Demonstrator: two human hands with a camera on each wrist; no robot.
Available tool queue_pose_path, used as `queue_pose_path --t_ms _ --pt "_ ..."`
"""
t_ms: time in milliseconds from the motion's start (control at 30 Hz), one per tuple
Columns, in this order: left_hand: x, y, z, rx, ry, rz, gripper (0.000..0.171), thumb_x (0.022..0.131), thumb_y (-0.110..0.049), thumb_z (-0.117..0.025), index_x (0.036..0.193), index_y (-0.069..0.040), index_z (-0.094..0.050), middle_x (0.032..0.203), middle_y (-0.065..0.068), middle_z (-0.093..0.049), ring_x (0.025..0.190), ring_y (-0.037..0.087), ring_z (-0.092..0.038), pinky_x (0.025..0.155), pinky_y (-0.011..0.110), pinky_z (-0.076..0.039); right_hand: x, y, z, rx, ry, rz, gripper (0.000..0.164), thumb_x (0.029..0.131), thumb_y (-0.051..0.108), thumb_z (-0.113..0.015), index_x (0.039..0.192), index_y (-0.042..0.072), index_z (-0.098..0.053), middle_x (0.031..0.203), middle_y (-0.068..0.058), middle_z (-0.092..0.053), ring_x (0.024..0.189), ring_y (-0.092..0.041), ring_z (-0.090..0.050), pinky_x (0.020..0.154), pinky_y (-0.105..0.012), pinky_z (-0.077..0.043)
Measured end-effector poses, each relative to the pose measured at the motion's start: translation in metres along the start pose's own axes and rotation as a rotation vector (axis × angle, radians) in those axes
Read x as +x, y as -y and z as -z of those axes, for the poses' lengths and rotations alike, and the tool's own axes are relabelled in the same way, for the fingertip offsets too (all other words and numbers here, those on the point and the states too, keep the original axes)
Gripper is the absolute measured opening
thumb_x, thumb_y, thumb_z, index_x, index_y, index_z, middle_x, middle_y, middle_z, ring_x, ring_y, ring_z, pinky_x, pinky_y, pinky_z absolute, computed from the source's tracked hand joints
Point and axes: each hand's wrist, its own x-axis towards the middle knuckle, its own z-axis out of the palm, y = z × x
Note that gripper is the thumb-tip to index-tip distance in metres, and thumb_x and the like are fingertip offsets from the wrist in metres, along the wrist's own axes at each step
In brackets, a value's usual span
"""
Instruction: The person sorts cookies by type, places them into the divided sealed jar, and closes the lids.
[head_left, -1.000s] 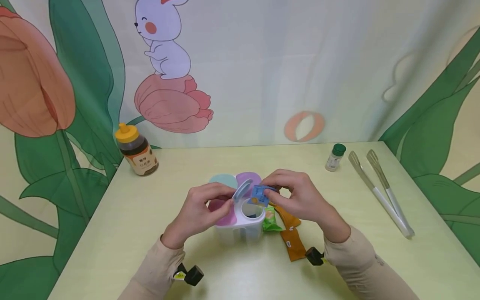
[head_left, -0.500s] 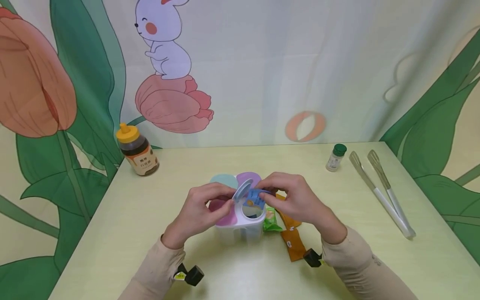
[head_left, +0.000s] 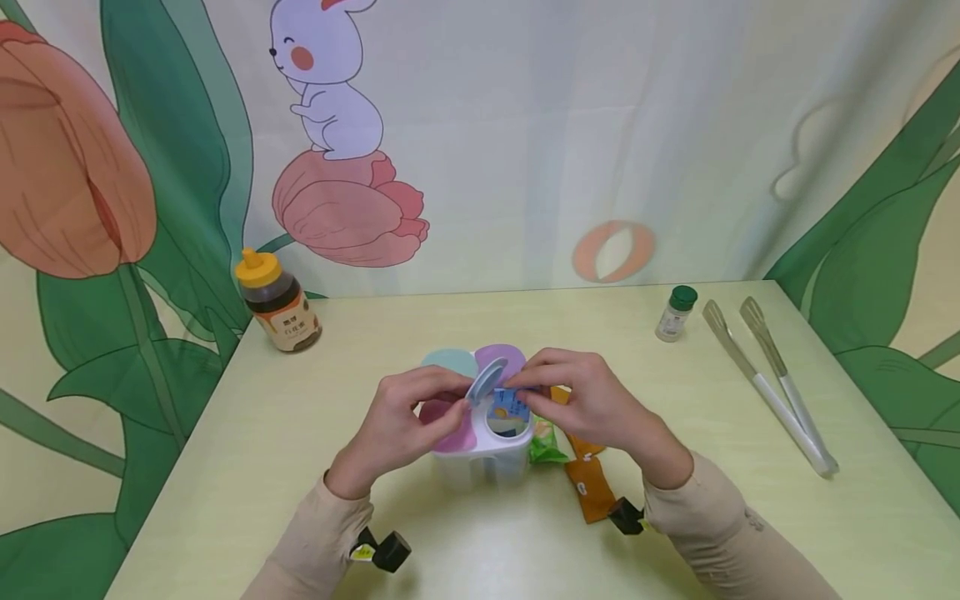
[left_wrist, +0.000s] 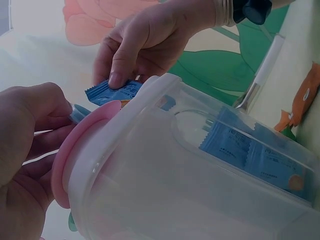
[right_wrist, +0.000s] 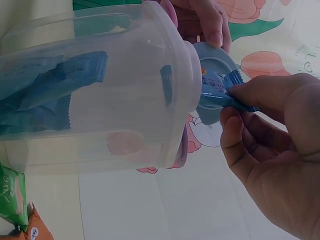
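Observation:
A clear plastic storage box [left_wrist: 145,160] with a white top and several coloured flip lids stands mid-table in the head view. My left hand [head_left: 408,417] pinches the raised light-blue lid [head_left: 487,381] by its edge. Between thumb and fingers, my right hand [head_left: 588,396] grips a blue snack packet [right_wrist: 215,89]. The packet's lower end is inside the round opening [head_left: 507,425], as both wrist views show; its upper end stays in the fingers. Several more blue packets [left_wrist: 225,140] lie inside at the bottom of the box.
Right of the box lie a green packet [head_left: 547,442] and orange packets [head_left: 590,490]. A honey bottle [head_left: 281,304] stands at the back left. A green-capped shaker [head_left: 677,314] and metal tongs [head_left: 780,392] are at the right.
My right hand has moved left and slightly down, bringing the blue packet from above the opening into it. The left hand keeps holding the lid up.

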Motion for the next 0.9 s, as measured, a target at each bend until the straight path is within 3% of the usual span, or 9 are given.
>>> queue_pose_path --t_ms 467,900 --pt "0.0003 -0.0014 -0.0003 0.010 0.001 0.007 0.024 0.082 0.004 -0.072 0.105 -0.002 -0.072 0.097 0.008 -0.072 0.086 0.015 -0.071 0.078 0.028 -0.061 -0.0027 -0.0019 0.0000 -0.011 0.007 -0.021 0.015 0.088 0.008 -0.071 0.102 0.009 -0.075 0.096 0.001 -0.070 0.074 -0.007 -0.056 0.055 -0.021 -0.050" --pt "0.0004 -0.0014 -0.0012 0.023 0.002 0.014 0.026 0.081 0.004 -0.072 0.106 -0.004 -0.072 0.099 0.007 -0.073 0.087 0.015 -0.071 0.080 0.028 -0.060 -0.0065 -0.0055 -0.0021 -0.001 0.020 -0.043 0.014 0.088 0.007 -0.070 0.101 0.011 -0.074 0.093 0.004 -0.069 0.075 -0.006 -0.056 0.059 -0.023 -0.053"
